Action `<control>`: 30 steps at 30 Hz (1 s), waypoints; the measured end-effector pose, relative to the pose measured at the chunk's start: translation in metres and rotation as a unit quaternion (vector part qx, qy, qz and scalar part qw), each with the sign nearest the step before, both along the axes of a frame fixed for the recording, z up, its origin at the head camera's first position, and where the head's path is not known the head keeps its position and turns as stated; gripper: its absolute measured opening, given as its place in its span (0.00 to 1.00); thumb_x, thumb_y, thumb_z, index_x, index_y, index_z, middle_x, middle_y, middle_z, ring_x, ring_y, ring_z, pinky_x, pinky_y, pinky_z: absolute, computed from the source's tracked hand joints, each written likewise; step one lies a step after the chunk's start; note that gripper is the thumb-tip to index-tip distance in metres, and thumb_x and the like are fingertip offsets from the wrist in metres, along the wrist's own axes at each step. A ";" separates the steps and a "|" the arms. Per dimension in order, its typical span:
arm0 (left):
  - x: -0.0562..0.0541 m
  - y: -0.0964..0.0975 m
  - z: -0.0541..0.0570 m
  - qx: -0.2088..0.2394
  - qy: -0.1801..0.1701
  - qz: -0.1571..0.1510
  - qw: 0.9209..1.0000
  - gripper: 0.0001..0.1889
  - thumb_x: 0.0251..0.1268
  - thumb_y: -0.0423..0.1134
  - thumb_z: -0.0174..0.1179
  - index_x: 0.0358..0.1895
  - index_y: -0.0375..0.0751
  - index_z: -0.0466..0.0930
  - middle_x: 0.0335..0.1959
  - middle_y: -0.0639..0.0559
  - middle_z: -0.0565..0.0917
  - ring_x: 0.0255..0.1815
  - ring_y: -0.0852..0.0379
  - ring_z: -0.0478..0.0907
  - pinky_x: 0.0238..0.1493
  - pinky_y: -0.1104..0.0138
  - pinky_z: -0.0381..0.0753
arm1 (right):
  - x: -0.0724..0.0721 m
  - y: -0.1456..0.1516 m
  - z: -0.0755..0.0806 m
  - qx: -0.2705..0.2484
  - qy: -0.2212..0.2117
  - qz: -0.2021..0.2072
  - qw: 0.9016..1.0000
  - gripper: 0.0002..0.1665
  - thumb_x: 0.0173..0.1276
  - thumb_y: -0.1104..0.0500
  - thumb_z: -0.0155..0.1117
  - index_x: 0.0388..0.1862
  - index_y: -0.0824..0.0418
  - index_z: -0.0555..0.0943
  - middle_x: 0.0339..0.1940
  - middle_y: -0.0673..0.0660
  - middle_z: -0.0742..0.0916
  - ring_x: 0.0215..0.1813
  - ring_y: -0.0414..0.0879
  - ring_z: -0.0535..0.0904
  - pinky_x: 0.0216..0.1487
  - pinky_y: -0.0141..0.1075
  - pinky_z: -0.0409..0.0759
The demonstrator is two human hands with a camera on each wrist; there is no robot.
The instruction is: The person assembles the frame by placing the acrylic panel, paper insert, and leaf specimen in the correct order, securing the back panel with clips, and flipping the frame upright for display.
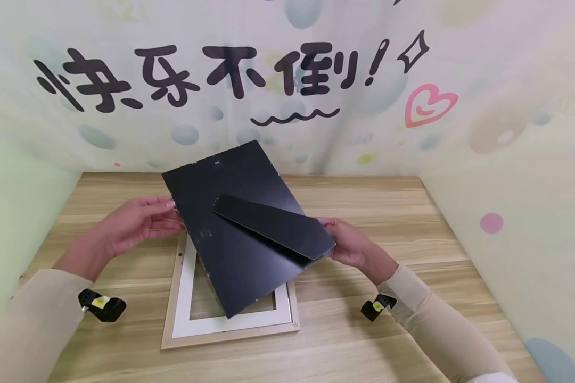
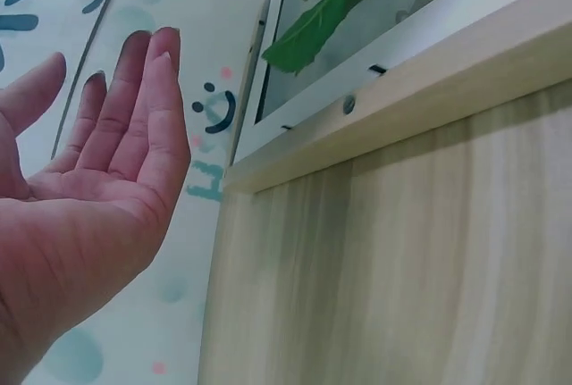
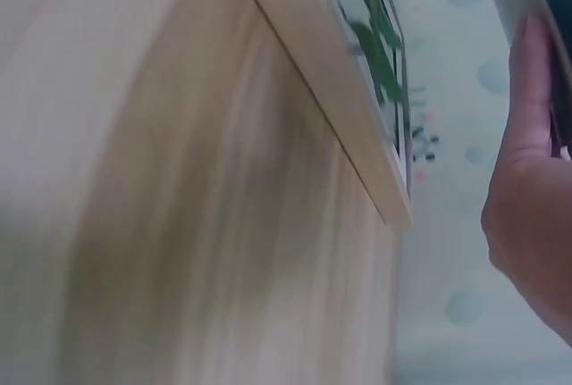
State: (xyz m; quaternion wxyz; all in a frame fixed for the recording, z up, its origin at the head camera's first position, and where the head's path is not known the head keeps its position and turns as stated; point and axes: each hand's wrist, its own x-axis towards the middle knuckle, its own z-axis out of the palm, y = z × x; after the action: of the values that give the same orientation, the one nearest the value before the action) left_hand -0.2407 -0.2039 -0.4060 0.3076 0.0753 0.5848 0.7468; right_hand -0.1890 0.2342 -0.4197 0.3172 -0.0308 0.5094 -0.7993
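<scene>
My right hand (image 1: 350, 242) grips the right edge of a black photo frame backing board (image 1: 241, 266), which is raised and tilted above the table. A black easel leg (image 1: 273, 226) stands out from its back. In the right wrist view, the fingers and thumb of the right hand (image 3: 536, 215) hold the board's edge. My left hand (image 1: 136, 223) is beside the board's left edge; the left wrist view shows its fingers (image 2: 165, 126) loosely extended with nothing in them. Under the board lies a light wooden picture frame (image 1: 230, 336) with a white mat (image 1: 182, 319), partly hidden.
The frame lies on a wood-grain table (image 1: 364, 330). Green leaves (image 2: 308, 32) show in the frame's opening. Printed curtains (image 1: 287, 143) with lettering stand behind the table and along both sides. A small black device (image 1: 103, 306) is on the left wrist, another (image 1: 378, 307) on the right.
</scene>
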 end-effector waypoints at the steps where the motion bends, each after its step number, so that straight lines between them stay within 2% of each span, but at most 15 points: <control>1: 0.002 0.001 -0.001 0.003 0.002 -0.002 1.000 0.09 0.75 0.35 0.50 0.46 0.42 0.81 0.40 0.46 0.87 0.42 0.48 0.86 0.49 0.59 0.83 | 0.003 -0.004 -0.002 -0.004 -0.006 -0.008 1.000 0.28 0.68 0.76 0.37 0.49 0.58 0.83 0.34 0.52 0.83 0.29 0.39 0.81 0.32 0.31 0.82; 5: 0.009 0.006 -0.001 -0.002 -0.001 0.009 1.000 0.11 0.73 0.33 0.53 0.54 0.38 0.72 0.38 0.48 0.87 0.38 0.50 0.87 0.48 0.58 0.83 | 0.015 -0.019 -0.007 -0.005 -0.034 -0.039 0.999 0.28 0.68 0.75 0.39 0.62 0.60 0.75 0.39 0.54 0.83 0.32 0.41 0.81 0.34 0.33 0.83; 8: 0.013 0.011 -0.001 -0.015 0.005 0.024 1.000 0.24 0.72 0.32 0.54 0.66 0.35 0.58 0.36 0.51 0.87 0.37 0.52 0.86 0.46 0.59 0.84 | 0.023 -0.029 -0.009 -0.004 -0.054 -0.057 0.997 0.29 0.69 0.75 0.40 0.68 0.63 0.67 0.41 0.55 0.82 0.32 0.42 0.82 0.33 0.34 0.84; 10: 0.015 0.014 0.000 -0.016 0.009 0.034 0.999 0.30 0.71 0.30 0.54 0.70 0.36 0.49 0.35 0.52 0.87 0.35 0.54 0.86 0.44 0.61 0.84 | 0.027 -0.035 -0.009 -0.006 -0.062 -0.065 0.996 0.30 0.69 0.74 0.40 0.71 0.65 0.63 0.42 0.56 0.81 0.33 0.42 0.83 0.33 0.35 0.85; 12: 0.017 0.017 0.000 -0.007 0.014 0.047 0.999 0.31 0.69 0.28 0.55 0.70 0.37 0.50 0.34 0.52 0.87 0.34 0.55 0.86 0.41 0.63 0.85 | 0.030 -0.039 -0.009 -0.008 -0.066 -0.071 0.995 0.31 0.69 0.75 0.41 0.71 0.66 0.62 0.41 0.56 0.81 0.33 0.43 0.84 0.34 0.35 0.85; 16: 0.018 0.020 0.001 0.014 0.028 0.071 0.997 0.22 0.66 0.23 0.55 0.59 0.39 0.60 0.32 0.50 0.86 0.30 0.56 0.86 0.35 0.64 0.85 | 0.031 -0.044 -0.008 -0.003 -0.069 -0.074 0.995 0.32 0.69 0.74 0.42 0.73 0.65 0.61 0.42 0.56 0.82 0.34 0.43 0.85 0.34 0.36 0.85; 18: 0.018 0.021 0.002 0.013 0.040 0.078 0.996 0.20 0.66 0.22 0.55 0.55 0.40 0.61 0.30 0.49 0.86 0.29 0.56 0.86 0.33 0.64 0.85 | 0.029 -0.044 -0.008 0.004 -0.066 -0.069 0.995 0.32 0.69 0.74 0.42 0.73 0.65 0.61 0.41 0.55 0.83 0.33 0.43 0.84 0.32 0.35 0.85; 22: 0.017 0.020 0.003 -0.007 0.059 0.082 0.995 0.20 0.65 0.22 0.55 0.55 0.40 0.62 0.28 0.50 0.86 0.26 0.57 0.85 0.28 0.65 0.84 | 0.016 -0.044 -0.005 0.013 -0.048 -0.056 0.997 0.30 0.70 0.71 0.45 0.71 0.63 0.62 0.39 0.55 0.85 0.33 0.44 0.85 0.33 0.35 0.84; 25: 0.017 0.019 0.003 -0.030 0.072 0.072 0.994 0.21 0.65 0.22 0.56 0.56 0.41 0.63 0.28 0.51 0.86 0.26 0.57 0.84 0.26 0.65 0.83 | 0.002 -0.044 -0.002 0.017 -0.021 -0.050 0.998 0.28 0.72 0.69 0.46 0.71 0.63 0.64 0.39 0.55 0.86 0.36 0.47 0.86 0.37 0.37 0.85; 30: 0.017 0.020 0.003 -0.053 0.083 0.055 0.994 0.21 0.65 0.23 0.57 0.57 0.44 0.65 0.31 0.52 0.87 0.27 0.57 0.84 0.27 0.65 0.83 | -0.015 -0.045 0.003 0.062 0.000 -0.066 0.996 0.26 0.73 0.67 0.50 0.70 0.61 0.67 0.39 0.54 0.86 0.38 0.49 0.87 0.39 0.39 0.85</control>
State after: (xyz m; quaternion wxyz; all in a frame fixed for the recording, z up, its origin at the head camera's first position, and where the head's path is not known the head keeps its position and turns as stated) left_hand -0.2234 -0.1844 -0.4033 0.2200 0.0886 0.6505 0.7215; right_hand -0.2044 0.1890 -0.4168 0.2649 0.0229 0.5585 -0.7858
